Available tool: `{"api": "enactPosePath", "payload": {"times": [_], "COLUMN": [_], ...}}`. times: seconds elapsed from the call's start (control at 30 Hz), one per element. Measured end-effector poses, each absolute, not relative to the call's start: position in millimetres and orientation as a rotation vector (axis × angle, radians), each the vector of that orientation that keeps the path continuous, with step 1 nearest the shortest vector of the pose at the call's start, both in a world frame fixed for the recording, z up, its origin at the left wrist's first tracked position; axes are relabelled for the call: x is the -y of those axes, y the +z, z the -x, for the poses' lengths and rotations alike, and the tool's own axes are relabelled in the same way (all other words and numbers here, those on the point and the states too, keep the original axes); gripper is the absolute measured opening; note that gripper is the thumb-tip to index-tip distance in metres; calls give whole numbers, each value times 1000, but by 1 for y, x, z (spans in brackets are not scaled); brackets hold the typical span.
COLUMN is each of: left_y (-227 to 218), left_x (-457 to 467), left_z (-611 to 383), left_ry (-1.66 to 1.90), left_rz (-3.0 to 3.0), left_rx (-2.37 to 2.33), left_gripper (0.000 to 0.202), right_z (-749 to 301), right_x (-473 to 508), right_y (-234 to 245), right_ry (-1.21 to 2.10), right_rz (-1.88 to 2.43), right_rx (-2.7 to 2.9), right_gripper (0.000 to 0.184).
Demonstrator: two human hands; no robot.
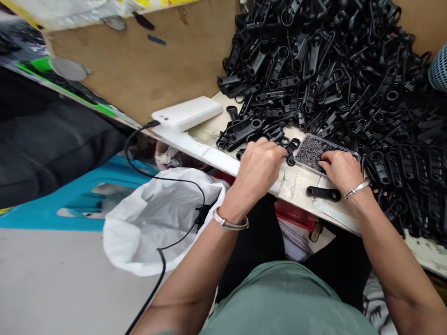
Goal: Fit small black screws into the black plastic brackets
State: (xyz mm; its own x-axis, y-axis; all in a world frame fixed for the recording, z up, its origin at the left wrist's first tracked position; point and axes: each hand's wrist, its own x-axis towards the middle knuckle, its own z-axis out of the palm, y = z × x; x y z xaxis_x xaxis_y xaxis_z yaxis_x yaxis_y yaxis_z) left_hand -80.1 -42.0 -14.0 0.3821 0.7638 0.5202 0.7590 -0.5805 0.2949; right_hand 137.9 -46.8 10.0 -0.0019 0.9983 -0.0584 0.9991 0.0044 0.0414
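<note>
My left hand is closed above the table's front edge, knuckles up, beside some loose black plastic parts. Its curled fingers hide whatever may be in them. The fingertips of my right hand are pinched together inside a clear plastic box of small dark grey pieces. I cannot make out what is between them. One elongated black plastic part with rounded ends lies flat on the table just in front of the box.
A large heap of black plastic parts covers the table's back, with rows of similar parts at right. A white power bank with a black cable lies left. Below the edge is an open white sack; cardboard stands behind.
</note>
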Motion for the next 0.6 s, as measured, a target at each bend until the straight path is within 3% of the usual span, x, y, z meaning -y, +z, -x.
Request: {"api": "enactPosePath", "payload": {"times": [0.17, 0.47, 0.6], "left_y": [-8, 8, 3], "left_x": [19, 4, 3], "left_z": [67, 9, 5], "left_ry": [976, 334, 415], "left_rz": [-2627, -2678, -2720], "left_rx": [-1442, -1408, -1326], "left_gripper": [22, 32, 34], "right_z": [-138, -154, -168], "right_x": [41, 43, 43], "right_y": [7, 6, -2], "right_ry": [-37, -13, 30], "right_rz": [-2149, -2048, -2086], "right_rx": [-2138, -2219, -2269], "right_gripper": [22, 27, 23]}}
